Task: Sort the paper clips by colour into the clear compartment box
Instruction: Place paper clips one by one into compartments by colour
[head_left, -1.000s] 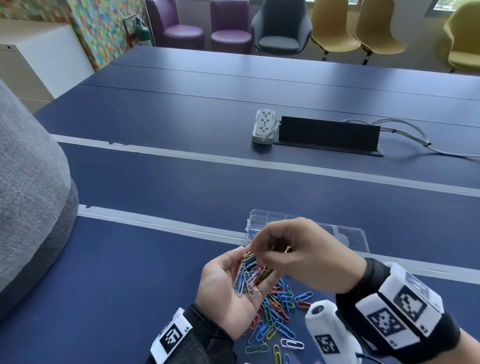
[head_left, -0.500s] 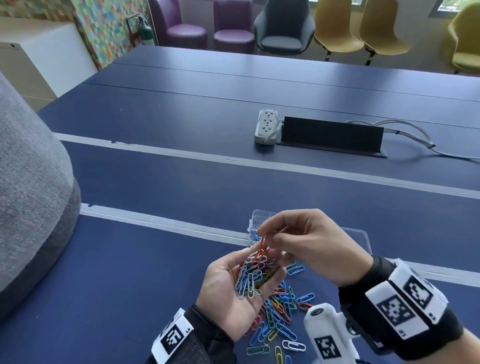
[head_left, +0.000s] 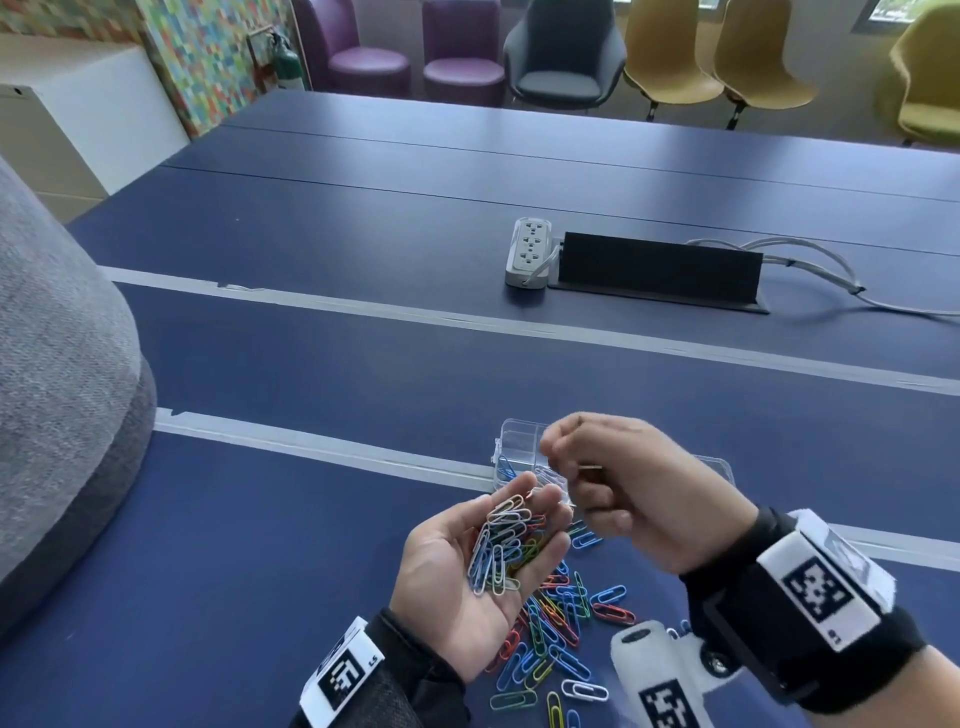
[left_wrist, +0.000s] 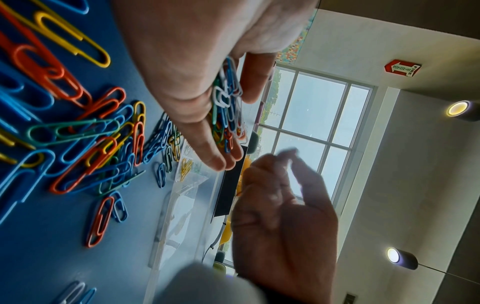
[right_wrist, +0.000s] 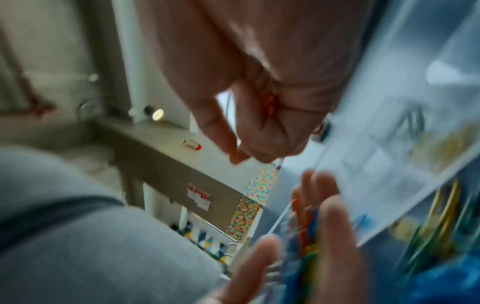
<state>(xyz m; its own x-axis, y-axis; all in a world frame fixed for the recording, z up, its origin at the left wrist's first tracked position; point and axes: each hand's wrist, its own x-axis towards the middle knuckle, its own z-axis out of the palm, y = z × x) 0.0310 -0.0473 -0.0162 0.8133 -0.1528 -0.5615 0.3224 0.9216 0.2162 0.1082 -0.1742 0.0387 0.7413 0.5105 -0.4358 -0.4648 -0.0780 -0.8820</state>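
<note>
My left hand (head_left: 530, 512) lies palm up above the table, cupping a bunch of mixed paper clips (head_left: 501, 545), mostly white and blue on top. My right hand (head_left: 558, 457) hovers just beyond it, fingers curled, over the clear compartment box (head_left: 511, 436). The right wrist view shows a red paper clip (right_wrist: 269, 102) tucked inside those curled fingers. A loose pile of coloured clips (head_left: 561, 634) lies on the blue table under both hands. In the left wrist view some yellow clips (left_wrist: 185, 167) sit in one compartment of the box (left_wrist: 182, 205). Blue clips (head_left: 505, 467) fill another.
A grey padded seat back (head_left: 57, 405) stands at the left. Farther back on the table lie a white power strip (head_left: 529, 252), a black cable cover (head_left: 660, 270) and grey cables (head_left: 810, 265). Chairs line the far edge.
My right hand picked a red clip from the left palm, then rose and moved away over the box with its fingers curled tighter. The left hand stayed put.
</note>
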